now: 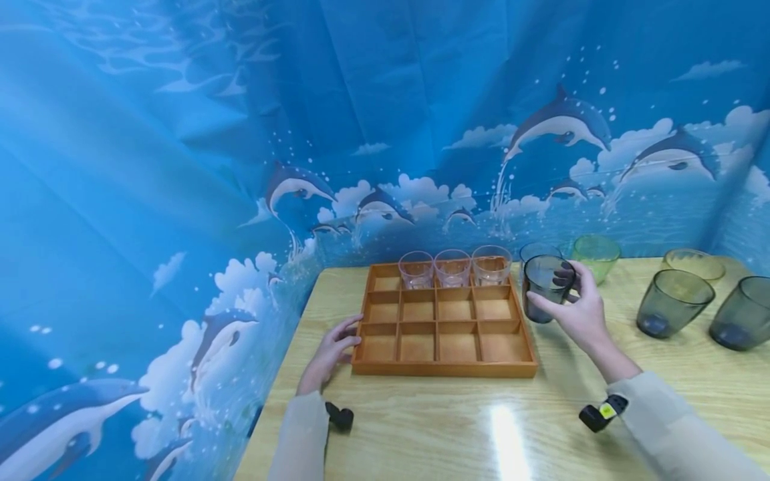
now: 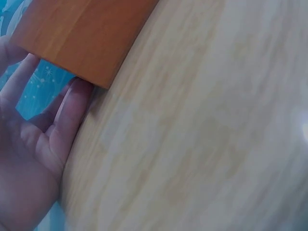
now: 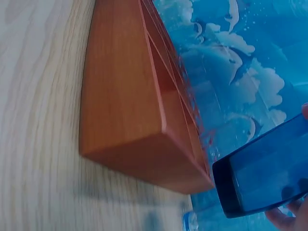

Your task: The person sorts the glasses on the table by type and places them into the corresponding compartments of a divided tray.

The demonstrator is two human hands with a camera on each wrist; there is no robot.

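My right hand (image 1: 583, 317) grips a dark smoky glass (image 1: 538, 307) by its side, fingers and thumb round it, beside the right edge of a divided wooden box (image 1: 445, 369). In the right wrist view the glass (image 3: 264, 168) is tilted, its thick base toward the box's corner and above the table. Three clear pinkish glasses (image 1: 416, 272) stand in the back row of the box; the back left compartment holds none. The middle and front rows are bare. With fairly straight fingers my left hand (image 1: 327, 354) touches the box's left side (image 2: 82, 43).
Behind the held glass stands a clear bluish glass (image 1: 535, 251), partly hidden, with a green glass (image 1: 595, 257) to its right. Farther right are an amber glass (image 1: 694, 262) and two smoky glasses (image 1: 674, 304). A blue dolphin-print curtain (image 1: 409, 100) borders the wooden table (image 1: 433, 427).
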